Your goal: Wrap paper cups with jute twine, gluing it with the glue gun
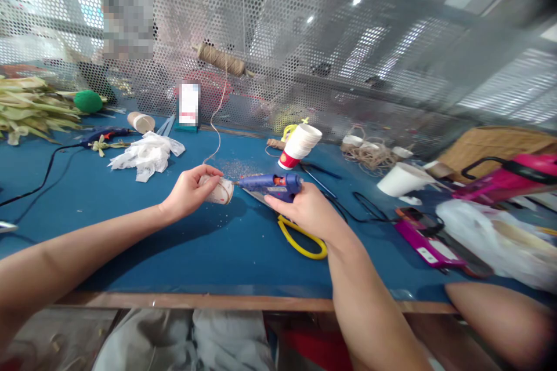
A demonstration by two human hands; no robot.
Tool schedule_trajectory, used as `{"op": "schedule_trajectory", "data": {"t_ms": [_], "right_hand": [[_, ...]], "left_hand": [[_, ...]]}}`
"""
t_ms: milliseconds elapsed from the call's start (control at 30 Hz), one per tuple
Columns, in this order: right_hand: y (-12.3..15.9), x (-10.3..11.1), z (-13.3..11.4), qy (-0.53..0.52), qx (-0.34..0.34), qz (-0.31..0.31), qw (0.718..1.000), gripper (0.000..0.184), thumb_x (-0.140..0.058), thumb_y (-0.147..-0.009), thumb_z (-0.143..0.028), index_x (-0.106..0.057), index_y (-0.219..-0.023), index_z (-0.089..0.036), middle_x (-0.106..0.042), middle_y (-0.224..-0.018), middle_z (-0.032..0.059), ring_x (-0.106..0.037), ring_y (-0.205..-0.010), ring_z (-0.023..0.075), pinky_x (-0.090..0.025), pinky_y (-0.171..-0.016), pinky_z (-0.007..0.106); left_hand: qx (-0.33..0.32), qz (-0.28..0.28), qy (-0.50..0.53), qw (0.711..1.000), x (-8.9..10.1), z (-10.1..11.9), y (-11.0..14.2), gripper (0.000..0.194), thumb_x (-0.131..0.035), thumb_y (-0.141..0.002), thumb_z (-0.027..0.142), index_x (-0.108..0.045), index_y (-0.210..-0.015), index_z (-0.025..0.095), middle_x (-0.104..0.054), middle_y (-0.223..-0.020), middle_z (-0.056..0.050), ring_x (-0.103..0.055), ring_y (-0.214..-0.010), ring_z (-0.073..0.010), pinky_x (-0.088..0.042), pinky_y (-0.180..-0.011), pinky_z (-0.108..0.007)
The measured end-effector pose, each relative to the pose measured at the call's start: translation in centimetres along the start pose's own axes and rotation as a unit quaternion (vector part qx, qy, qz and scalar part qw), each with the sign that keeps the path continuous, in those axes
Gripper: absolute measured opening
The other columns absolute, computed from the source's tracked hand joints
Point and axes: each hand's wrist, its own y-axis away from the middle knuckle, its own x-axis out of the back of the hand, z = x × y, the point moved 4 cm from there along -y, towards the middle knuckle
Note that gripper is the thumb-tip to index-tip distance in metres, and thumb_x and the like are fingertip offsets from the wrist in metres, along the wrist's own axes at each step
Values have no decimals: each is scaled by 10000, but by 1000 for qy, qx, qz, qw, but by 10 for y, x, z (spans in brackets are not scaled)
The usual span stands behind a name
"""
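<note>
My left hand (190, 192) is closed around a small white paper cup (223, 192), tipped on its side, with twine on its surface. A strand of twine (214, 124) runs from that cup up to a spool (221, 59) on the perforated panel. In my right hand (314, 213) is a blue glue gun (270, 184), its nozzle pointing left at the cup's rim; whether it touches cannot be made out. Yellow-handled scissors (303, 245) lie on the table beneath my right hand, partly hidden by it and the gun.
Behind the gun stands a tilted stack of paper cups (306, 142). To the left lie crumpled white plastic (147, 153) and another glue gun (102, 137). A purple power strip (429, 243), a plastic bag (496, 237) and another person's bare limb (496, 319) occupy the right.
</note>
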Motion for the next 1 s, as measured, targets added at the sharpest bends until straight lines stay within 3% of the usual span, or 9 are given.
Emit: {"op": "schedule_trajectory", "data": {"t_ms": [467,767,1000], "right_hand": [[3,-1,1,-2,-5,-25,1000,237,-557,-720,-320,-655,-856,-152,-664,-769,37,-581,-735,193,-461,-659,288],[5,-1,-2,10,-35,-37,999,206,-555,-692,-352,-558,-619,-159,-510,-522,-21,-426,-487,109,-373,-478,236],[4,1,-2,8,-5,-24,1000,200,-542,-719,-324,-634,-754,-151,-614,-657,17,-522,-608,150,-432,-559,254]], "left_hand": [[33,5,15,999,0,-4,-2,278,-503,-737,348,-627,-850,127,-628,-728,-29,-518,-604,-118,-397,-537,-208],[29,7,12,999,1,-4,-3,281,-502,-740,355,-626,-855,131,-640,-749,-36,-543,-634,-130,-411,-563,-219],[12,8,6,1000,1,-2,-2,277,-497,-746,349,-626,-852,129,-650,-751,-41,-562,-633,-135,-427,-562,-224]]}}
